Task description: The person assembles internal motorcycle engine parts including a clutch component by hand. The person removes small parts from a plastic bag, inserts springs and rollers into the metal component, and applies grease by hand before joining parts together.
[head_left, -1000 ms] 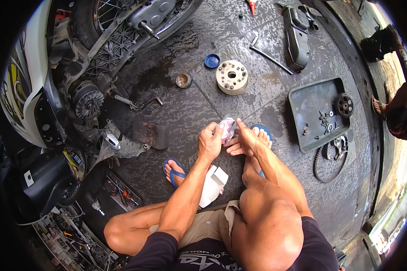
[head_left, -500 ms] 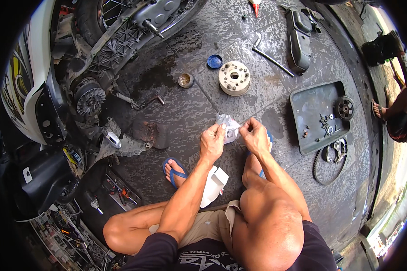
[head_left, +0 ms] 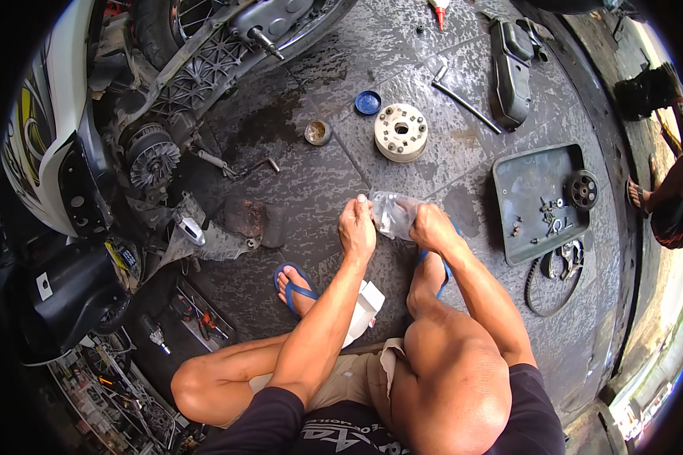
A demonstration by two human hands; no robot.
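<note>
A clear plastic bag point(head_left: 393, 214) is stretched between my two hands above the floor. Small pale parts show through it, too blurred to name. My left hand point(head_left: 357, 231) pinches the bag's left edge, and my right hand point(head_left: 434, 227) is closed on its right edge. Beyond the bag stands a round, cream-coloured clutch drum point(head_left: 401, 133) with bolts on its face and a hole in the centre. A blue lid point(head_left: 368, 102) and a small round tin point(head_left: 317, 133) lie to its left. A white carton point(head_left: 364, 312) rests between my legs.
A partly dismantled motor scooter point(head_left: 197, 83) fills the left side. To the right, a grey tray point(head_left: 520, 220) holds small hardware and a black toothed wheel point(head_left: 581, 189), with a drive belt point(head_left: 540, 303) beside it. A metal bar point(head_left: 467, 98) and a cover point(head_left: 513, 76) lie farther off.
My hands have moved apart, and the bag between them is pulled out wider and flatter. My view has shifted slightly.
</note>
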